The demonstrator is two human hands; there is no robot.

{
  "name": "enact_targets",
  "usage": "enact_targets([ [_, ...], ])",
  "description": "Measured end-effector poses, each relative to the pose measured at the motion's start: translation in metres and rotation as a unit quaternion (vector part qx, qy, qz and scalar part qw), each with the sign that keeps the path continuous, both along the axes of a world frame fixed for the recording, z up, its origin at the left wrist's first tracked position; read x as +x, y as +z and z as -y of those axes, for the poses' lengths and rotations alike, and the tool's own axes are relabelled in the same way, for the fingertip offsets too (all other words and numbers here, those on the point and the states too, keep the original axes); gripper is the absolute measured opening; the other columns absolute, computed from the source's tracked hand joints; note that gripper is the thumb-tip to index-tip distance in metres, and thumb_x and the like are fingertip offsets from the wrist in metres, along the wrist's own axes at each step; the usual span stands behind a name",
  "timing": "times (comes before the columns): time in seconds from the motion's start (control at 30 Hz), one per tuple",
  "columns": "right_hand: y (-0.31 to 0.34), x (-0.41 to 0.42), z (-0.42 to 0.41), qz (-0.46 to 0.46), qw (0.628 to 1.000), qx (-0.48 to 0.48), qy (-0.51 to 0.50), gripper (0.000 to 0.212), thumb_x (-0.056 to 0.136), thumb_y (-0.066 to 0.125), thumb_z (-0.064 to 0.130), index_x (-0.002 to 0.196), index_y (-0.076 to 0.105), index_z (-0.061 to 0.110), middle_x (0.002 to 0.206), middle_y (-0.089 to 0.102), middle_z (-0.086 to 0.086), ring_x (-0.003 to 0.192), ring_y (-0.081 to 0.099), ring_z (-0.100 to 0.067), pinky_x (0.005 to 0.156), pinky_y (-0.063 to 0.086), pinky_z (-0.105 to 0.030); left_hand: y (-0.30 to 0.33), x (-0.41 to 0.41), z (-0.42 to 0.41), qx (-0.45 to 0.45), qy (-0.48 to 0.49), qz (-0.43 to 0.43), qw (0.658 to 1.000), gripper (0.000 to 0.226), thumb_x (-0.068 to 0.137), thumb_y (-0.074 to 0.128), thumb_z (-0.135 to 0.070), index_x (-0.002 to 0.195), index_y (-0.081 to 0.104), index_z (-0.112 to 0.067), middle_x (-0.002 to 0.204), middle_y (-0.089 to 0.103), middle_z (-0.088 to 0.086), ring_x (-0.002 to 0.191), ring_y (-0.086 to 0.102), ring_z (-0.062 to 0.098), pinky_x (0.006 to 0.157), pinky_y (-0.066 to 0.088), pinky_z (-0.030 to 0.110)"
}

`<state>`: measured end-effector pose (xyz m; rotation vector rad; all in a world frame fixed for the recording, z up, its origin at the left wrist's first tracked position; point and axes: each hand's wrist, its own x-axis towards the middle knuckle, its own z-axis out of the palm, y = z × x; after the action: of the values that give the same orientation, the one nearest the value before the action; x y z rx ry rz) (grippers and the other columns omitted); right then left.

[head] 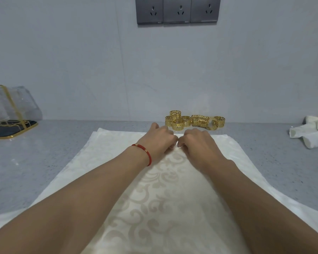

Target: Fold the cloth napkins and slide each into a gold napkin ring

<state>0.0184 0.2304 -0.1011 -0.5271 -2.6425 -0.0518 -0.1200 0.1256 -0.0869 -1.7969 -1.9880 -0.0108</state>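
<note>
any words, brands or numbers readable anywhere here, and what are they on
None can be read.
Wall sockets: small marks at the lower corners of the plates, too small and blurred to read.
Gold napkin rings: cut-out pattern only, no lettering.
Cloth napkin: woven scroll pattern, no text.

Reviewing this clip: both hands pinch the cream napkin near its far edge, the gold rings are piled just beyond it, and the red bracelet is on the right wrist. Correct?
Not quite. The head view shows the red bracelet on the left wrist, not the right. The rest holds: left hand and right hand pinch the cream napkin, with the gold rings beyond it.
</note>
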Motion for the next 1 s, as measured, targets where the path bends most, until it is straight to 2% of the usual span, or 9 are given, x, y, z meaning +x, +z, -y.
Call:
enact_targets([
  [0.07, 0.005, 0.005, 0.005, 0.018, 1.000, -0.010, 0.006, 0.025, 0.094, 0.055, 0.014, 0.098, 0.076, 0.027, 0.100, 0.066, 0.002, 0.101, 0.054, -0.026, 0.080, 0.035, -0.037, -0.001, 0.004, 0.001, 0.000, 0.020, 0.014, 1.000, 0.021, 0.086, 0.057, -0.005, 0.085, 0.065, -0.025, 0.083, 0.061, -0.008, 0.090, 0.052, 0.017, 0.083, 0.034, 0.036],
  [0.1, 0.006, 0.007, 0.007, 0.018, 0.999, -0.038, 0.000, 0.023, 0.091, 0.054, 0.017, 0.082, 0.073, 0.027, 0.090, 0.063, 0.004, 0.094, 0.052, -0.025, 0.078, 0.035, -0.037, -0.001, 0.006, 0.002, 0.010, 0.039, 0.050, 0.998, 0.022, 0.085, 0.055, -0.005, 0.084, 0.067, -0.024, 0.082, 0.064, -0.008, 0.091, 0.054, 0.018, 0.082, 0.034, 0.036],
  [0.17, 0.002, 0.007, 0.007, -0.020, 0.993, -0.115, -0.025, 0.028, 0.085, 0.053, 0.021, 0.058, 0.055, 0.020, 0.065, 0.050, 0.003, 0.074, 0.046, -0.024, 0.065, 0.034, -0.034, -0.005, 0.007, 0.003, 0.057, 0.074, 0.179, 0.979, 0.026, 0.084, 0.051, -0.007, 0.087, 0.073, -0.022, 0.080, 0.066, -0.009, 0.091, 0.059, 0.022, 0.084, 0.041, 0.038],
  [0.27, -0.008, 0.000, -0.002, -0.088, 0.978, -0.184, -0.037, 0.026, 0.085, 0.054, 0.021, 0.061, 0.052, 0.009, 0.058, 0.050, -0.009, 0.058, 0.044, -0.023, 0.055, 0.044, -0.038, -0.015, 0.003, 0.005, 0.162, 0.102, 0.362, 0.913, 0.019, 0.087, 0.059, -0.009, 0.092, 0.074, -0.019, 0.079, 0.069, -0.004, 0.089, 0.064, 0.022, 0.083, 0.053, 0.035],
  [0.37, -0.011, -0.002, -0.006, -0.086, 0.976, -0.194, -0.042, 0.018, 0.084, 0.060, 0.015, 0.067, 0.063, 0.016, 0.069, 0.064, 0.001, 0.069, 0.059, -0.022, 0.064, 0.055, -0.039, -0.021, -0.001, 0.004, 0.162, 0.110, 0.400, 0.895, 0.017, 0.086, 0.066, -0.009, 0.090, 0.078, -0.020, 0.080, 0.072, -0.001, 0.083, 0.066, 0.018, 0.082, 0.054, 0.029],
  [0.5, -0.005, 0.001, -0.005, -0.029, 0.995, -0.094, -0.027, 0.020, 0.095, 0.060, 0.020, 0.077, 0.069, 0.023, 0.083, 0.062, 0.004, 0.088, 0.057, -0.025, 0.073, 0.047, -0.039, -0.022, -0.004, 0.000, 0.101, 0.103, 0.292, 0.945, 0.033, 0.081, 0.062, 0.001, 0.068, 0.064, -0.029, 0.069, 0.058, 0.000, 0.072, 0.055, 0.027, 0.076, 0.054, 0.035],
  [0.7, 0.003, 0.000, -0.002, 0.016, 0.999, 0.050, -0.004, 0.013, 0.098, 0.057, 0.019, 0.101, 0.069, 0.018, 0.101, 0.064, -0.002, 0.101, 0.058, -0.028, 0.081, 0.046, -0.040, -0.010, 0.006, 0.008, 0.052, 0.081, 0.079, 0.992, 0.016, 0.089, 0.058, -0.007, 0.096, 0.059, -0.021, 0.101, 0.061, -0.003, 0.100, 0.054, 0.023, 0.080, 0.034, 0.035],
  [0.83, 0.009, 0.001, 0.004, 0.046, 0.996, 0.072, -0.010, 0.022, 0.095, 0.057, 0.014, 0.112, 0.067, 0.024, 0.105, 0.066, -0.002, 0.104, 0.061, -0.030, 0.079, 0.041, -0.038, -0.007, 0.007, 0.012, 0.027, 0.067, 0.000, 0.997, 0.013, 0.093, 0.055, -0.014, 0.104, 0.055, -0.021, 0.103, 0.058, -0.003, 0.101, 0.053, 0.023, 0.082, 0.037, 0.037],
  [1.0, 0.016, 0.006, 0.006, 0.069, 0.995, 0.072, -0.009, 0.018, 0.091, 0.057, 0.011, 0.100, 0.067, 0.023, 0.099, 0.066, 0.001, 0.096, 0.060, -0.026, 0.071, 0.036, -0.036, -0.005, 0.005, 0.015, 0.016, 0.049, -0.038, 0.998, 0.019, 0.089, 0.057, -0.006, 0.101, 0.050, -0.020, 0.095, 0.059, -0.002, 0.094, 0.054, 0.022, 0.075, 0.030, 0.034],
])
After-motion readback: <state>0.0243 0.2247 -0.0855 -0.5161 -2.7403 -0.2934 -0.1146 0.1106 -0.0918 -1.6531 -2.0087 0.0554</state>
